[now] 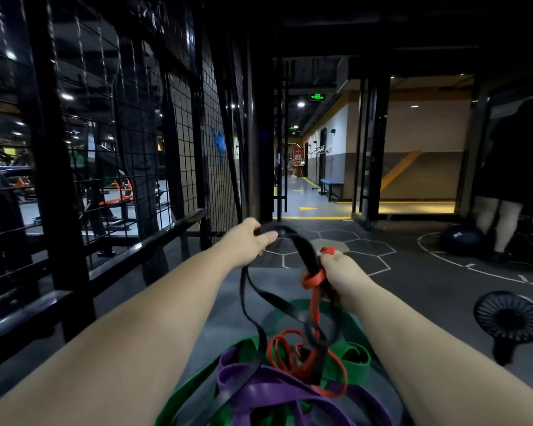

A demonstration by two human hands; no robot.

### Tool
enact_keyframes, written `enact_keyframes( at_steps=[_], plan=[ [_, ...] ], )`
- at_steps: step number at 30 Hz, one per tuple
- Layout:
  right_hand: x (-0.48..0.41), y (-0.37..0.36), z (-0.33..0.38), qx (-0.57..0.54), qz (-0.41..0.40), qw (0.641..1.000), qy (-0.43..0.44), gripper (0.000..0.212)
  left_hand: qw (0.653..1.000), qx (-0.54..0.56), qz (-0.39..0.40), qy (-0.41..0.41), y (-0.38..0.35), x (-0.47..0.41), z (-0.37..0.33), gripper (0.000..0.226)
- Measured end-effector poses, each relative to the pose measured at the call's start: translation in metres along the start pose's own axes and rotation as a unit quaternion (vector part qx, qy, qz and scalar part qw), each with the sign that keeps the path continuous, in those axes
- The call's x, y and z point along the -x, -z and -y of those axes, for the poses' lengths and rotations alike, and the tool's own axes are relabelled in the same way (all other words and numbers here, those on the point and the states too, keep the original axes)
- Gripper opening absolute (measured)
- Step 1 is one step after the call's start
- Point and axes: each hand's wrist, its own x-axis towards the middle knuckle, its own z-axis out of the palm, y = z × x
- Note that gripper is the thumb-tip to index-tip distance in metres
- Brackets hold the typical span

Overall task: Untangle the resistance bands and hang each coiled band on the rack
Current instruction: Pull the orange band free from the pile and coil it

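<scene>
A tangle of resistance bands lies on the floor below my arms: a green band (pixel 351 358), a purple band (pixel 259 392), a red band (pixel 313 309) and a black band (pixel 302 252). My left hand (pixel 250 238) grips the upper end of the black band, lifted above the pile. My right hand (pixel 339 267) holds a bunch where the black and red bands wrap together. Strands of both hang down into the pile. The black wire-grid rack (pixel 185 142) stands to the left.
A black floor fan (pixel 510 318) stands at the right. A person (pixel 511 167) stands at the far right beside a dark weight ball (pixel 459 239). A black rail (pixel 130 250) runs along the left. A lit corridor opens ahead.
</scene>
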Motion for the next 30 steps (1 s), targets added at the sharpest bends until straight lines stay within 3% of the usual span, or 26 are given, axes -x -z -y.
enact_keyframes(
  at_steps=[2, 3, 5, 6, 9, 11, 15, 19, 22, 26, 30],
  plan=[
    [-0.003, -0.001, 0.002, 0.036, -0.03, 0.999, 0.017, 0.027, 0.999, -0.022, 0.026, 0.029, -0.005, -0.001, 0.009, 0.035],
    [-0.002, 0.0, 0.004, 0.047, -0.042, 0.998, 0.023, 0.03, 0.998, -0.024, 0.048, 0.025, -0.005, -0.001, 0.01, 0.049],
    [-0.003, 0.0, 0.006, 0.065, -0.051, 0.996, 0.045, 0.024, 0.993, 0.01, 0.114, -0.035, -0.008, 0.002, 0.005, 0.076],
    [-0.003, -0.001, 0.007, 0.079, -0.047, 0.994, 0.06, 0.021, 0.985, 0.026, 0.151, -0.073, -0.01, 0.003, 0.0, 0.077],
    [0.003, -0.004, 0.014, 0.107, -0.013, 0.99, 0.088, 0.022, 0.97, -0.004, 0.209, -0.126, -0.016, 0.006, -0.012, 0.05],
    [0.006, -0.005, 0.017, 0.114, -0.002, 0.989, 0.093, 0.024, 0.972, -0.043, 0.192, -0.129, -0.019, 0.007, -0.014, 0.041],
    [0.009, -0.004, 0.018, 0.092, 0.018, 0.99, 0.108, 0.022, 0.973, -0.082, 0.164, -0.139, -0.024, 0.007, -0.011, 0.044],
    [0.004, 0.001, 0.013, 0.103, 0.033, 0.988, 0.112, 0.036, 0.974, -0.115, 0.147, -0.131, -0.029, 0.009, -0.012, 0.041],
    [0.007, 0.001, 0.014, 0.097, 0.039, 0.988, 0.116, 0.024, 0.969, -0.134, 0.132, -0.16, -0.03, 0.008, -0.014, 0.036],
    [0.003, 0.004, 0.014, 0.075, 0.048, 0.991, 0.098, 0.019, 0.978, -0.083, 0.066, -0.177, -0.029, 0.007, -0.018, 0.03],
    [-0.009, 0.013, 0.008, 0.141, 0.038, 0.988, 0.055, 0.023, 0.991, 0.046, -0.033, -0.12, -0.019, 0.009, -0.024, 0.032]
  ],
)
